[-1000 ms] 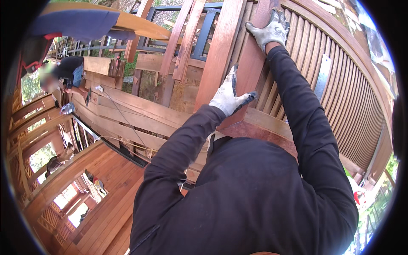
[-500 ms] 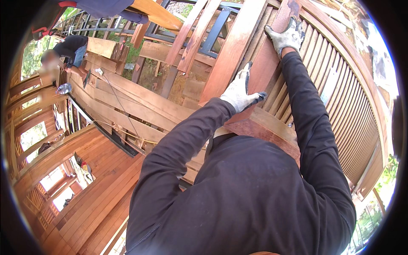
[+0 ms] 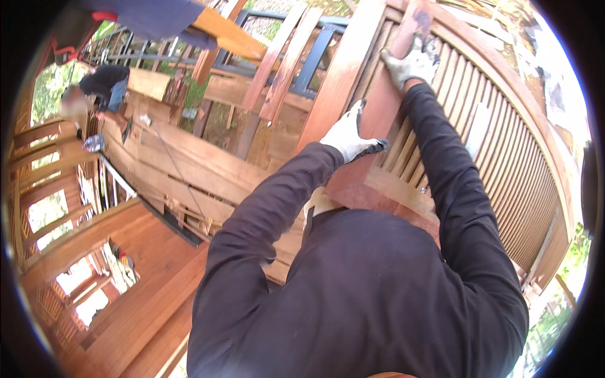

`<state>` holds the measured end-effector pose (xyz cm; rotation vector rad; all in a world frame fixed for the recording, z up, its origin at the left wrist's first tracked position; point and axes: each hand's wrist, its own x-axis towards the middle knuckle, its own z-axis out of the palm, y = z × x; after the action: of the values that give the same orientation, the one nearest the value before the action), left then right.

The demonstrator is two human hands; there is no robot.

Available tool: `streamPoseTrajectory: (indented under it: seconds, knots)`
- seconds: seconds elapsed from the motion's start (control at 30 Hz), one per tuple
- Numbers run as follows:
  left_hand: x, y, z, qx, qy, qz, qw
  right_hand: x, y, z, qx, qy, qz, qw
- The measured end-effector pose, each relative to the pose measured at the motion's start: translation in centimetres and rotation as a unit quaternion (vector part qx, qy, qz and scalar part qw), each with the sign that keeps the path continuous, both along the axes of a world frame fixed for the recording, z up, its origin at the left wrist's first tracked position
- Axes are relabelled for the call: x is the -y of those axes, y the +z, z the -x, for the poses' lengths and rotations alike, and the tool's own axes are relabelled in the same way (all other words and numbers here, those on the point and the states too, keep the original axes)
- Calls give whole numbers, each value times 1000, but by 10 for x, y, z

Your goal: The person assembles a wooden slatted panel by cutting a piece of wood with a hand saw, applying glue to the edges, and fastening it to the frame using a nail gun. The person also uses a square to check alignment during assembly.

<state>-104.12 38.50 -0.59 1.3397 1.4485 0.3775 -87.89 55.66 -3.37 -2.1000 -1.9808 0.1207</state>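
Plank (image 3: 384, 120) of reddish-brown wood stands nearly upright in front of the person, leaning against the slatted railing (image 3: 504, 164), its lower end hidden behind the dark sleeves and chest. It looks long, stiff and fairly heavy, the kind of board that will not bend but will want to tip sideways if only one end is steadied. Its faces seem smooth and its edges square, so a glove should bite better on an edge than on the flat.

Far left, another person (image 3: 101, 88) in dark clothes bends over stacked timber, well apart from the work. Between that figure and the plank run long horizontal beams (image 3: 189, 157) and a few lighter boards (image 3: 283, 63) propped at an angle.

The left hand (image 3: 350, 135), in a white work glove, presses against the plank's left edge low down, fingers held together and laid along the wood, thumb wrapped toward the front; it grips the edge rather than closing right round. Higher and to the right, the right hand (image 3: 413, 63), also gloved, is clasped over the plank's upper part, fingers curled on its face and edge.

Judging by its length, two holds set well apart, one low and one high as now, suit it best; taking it near the middle alone would leave it free to swing.
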Motion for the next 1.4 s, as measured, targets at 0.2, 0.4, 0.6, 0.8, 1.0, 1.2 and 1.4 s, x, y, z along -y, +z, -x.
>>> streamPoseTrajectory:
  seconds: [0.2, 0.4, 0.6, 0.8, 1.0, 1.2, 1.4]
  knots:
    - [-37, -1, -31, -102, 30, -52, 993, 4, 21, 8, -15, -24, 73, 997]
    - [-36, 6, -39, -176, 16, -46, 983, 6, 28, 7, -17, -22, 85, 996]
    - [-35, 9, -40, -171, 17, -48, 984, 21, 59, 20, 54, 89, 49, 993]
    - [-33, 2, -35, -148, 31, -42, 988, 29, 42, 34, 34, 162, 88, 982]
    - [-38, -2, -34, -123, 39, -73, 989, 29, 42, 32, 2, 129, 87, 988]
    - [-43, -28, -32, -95, 25, -107, 989, 61, 37, -40, -540, 73, 60, 836]
    - [-40, -21, -29, 4, 53, -64, 997, 260, 63, -171, -21, -70, -3, 997]
